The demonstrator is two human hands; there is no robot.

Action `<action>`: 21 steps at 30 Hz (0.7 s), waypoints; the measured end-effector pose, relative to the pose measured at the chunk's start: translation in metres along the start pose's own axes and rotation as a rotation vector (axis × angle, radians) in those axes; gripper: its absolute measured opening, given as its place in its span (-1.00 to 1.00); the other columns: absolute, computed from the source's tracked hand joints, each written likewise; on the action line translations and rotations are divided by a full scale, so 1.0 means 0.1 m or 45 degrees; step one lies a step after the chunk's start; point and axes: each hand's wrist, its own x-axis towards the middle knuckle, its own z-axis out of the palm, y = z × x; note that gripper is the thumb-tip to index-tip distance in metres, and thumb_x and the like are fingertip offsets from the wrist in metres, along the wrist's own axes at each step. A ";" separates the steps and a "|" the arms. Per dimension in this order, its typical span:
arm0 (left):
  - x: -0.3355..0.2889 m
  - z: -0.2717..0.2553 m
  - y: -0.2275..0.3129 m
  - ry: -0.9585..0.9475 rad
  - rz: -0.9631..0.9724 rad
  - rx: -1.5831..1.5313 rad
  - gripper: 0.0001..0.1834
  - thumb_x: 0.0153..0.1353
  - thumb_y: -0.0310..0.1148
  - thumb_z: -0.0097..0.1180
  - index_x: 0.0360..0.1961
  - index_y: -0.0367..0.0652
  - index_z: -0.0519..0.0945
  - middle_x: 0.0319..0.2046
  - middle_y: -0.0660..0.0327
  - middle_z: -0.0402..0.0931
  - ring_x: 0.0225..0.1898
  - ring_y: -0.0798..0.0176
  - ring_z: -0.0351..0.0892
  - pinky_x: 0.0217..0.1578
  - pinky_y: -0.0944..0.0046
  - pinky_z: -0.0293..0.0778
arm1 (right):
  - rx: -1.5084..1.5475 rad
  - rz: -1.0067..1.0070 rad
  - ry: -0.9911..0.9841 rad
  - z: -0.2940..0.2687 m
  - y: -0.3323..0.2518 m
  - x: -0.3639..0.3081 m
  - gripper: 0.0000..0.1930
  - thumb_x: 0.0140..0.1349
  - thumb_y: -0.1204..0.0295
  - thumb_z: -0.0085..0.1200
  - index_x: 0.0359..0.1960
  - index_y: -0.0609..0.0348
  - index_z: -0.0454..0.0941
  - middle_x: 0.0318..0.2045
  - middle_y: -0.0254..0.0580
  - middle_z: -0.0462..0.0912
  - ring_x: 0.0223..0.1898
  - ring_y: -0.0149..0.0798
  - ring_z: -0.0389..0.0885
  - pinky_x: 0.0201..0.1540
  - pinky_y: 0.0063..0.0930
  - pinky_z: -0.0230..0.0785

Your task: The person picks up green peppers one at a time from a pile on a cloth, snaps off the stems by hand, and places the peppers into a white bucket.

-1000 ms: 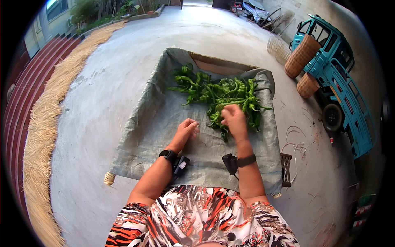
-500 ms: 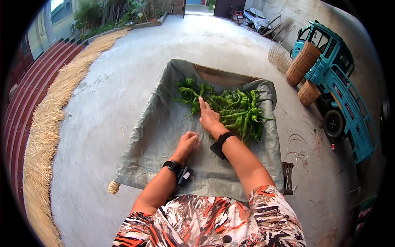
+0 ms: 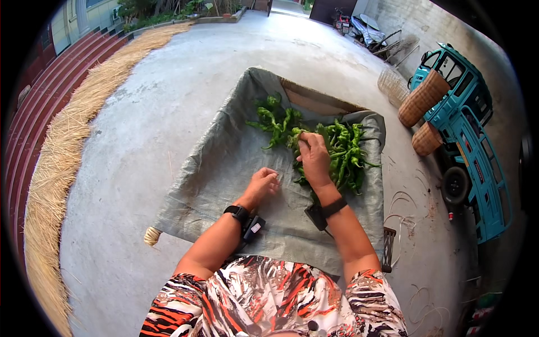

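At the far left, dark red steps run beside a long strip of straw on the concrete floor. Toward the middle, a grey-green sheet is draped over a raised surface, its far and left edges standing up, probably so loose things cannot roll off. The left hand hangs over the bare middle of the sheet, its fingers loosely bent and released, nothing seen in them; it seems kept low and close to be out of the other hand's way. The green peppers lie heaped in the upper right part of the sheet, a smaller clump trailing left, perhaps gathered there to leave the near side free. Over the heap's near edge is the right hand, fingers bent toward the thumb; I cannot tell whether they grasp a pepper. At the upper right, woven baskets stand against a teal truck, which likely props them.
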 end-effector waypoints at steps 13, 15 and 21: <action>-0.17 0.10 0.30 -0.145 0.078 -0.287 -0.48 0.19 0.10 -0.08 0.00 -0.05 0.39 -0.32 0.35 0.48 -0.40 0.49 0.41 -0.56 0.49 0.15 | 0.875 0.562 -0.324 -0.06 -0.07 -0.77 -0.72 0.29 0.24 -0.06 -0.11 0.15 0.34 -0.31 -0.29 0.48 -0.56 -0.51 0.51 -0.57 -0.69 0.36; -0.16 0.17 0.31 -0.104 0.113 -0.350 -0.62 0.18 -0.06 -0.03 -0.07 -0.03 0.42 -0.29 0.29 0.52 -0.32 0.44 0.44 -0.47 0.44 0.22 | 0.790 0.640 -0.284 -0.04 0.10 -0.85 -0.71 0.28 0.20 -0.04 -0.15 0.16 0.38 -0.30 -0.28 0.49 -0.58 -0.51 0.50 -0.59 -0.71 0.34; -0.13 0.14 0.27 -0.295 0.091 -0.393 -0.62 0.17 -0.25 -0.02 0.02 -0.06 0.36 0.00 0.12 0.44 -0.07 0.31 0.46 -0.20 0.35 0.40 | 0.800 0.637 -0.178 -0.09 0.24 -0.87 -0.75 0.28 0.20 -0.07 -0.25 0.14 0.41 -0.48 -0.32 0.53 -0.63 -0.53 0.47 -0.61 -0.70 0.33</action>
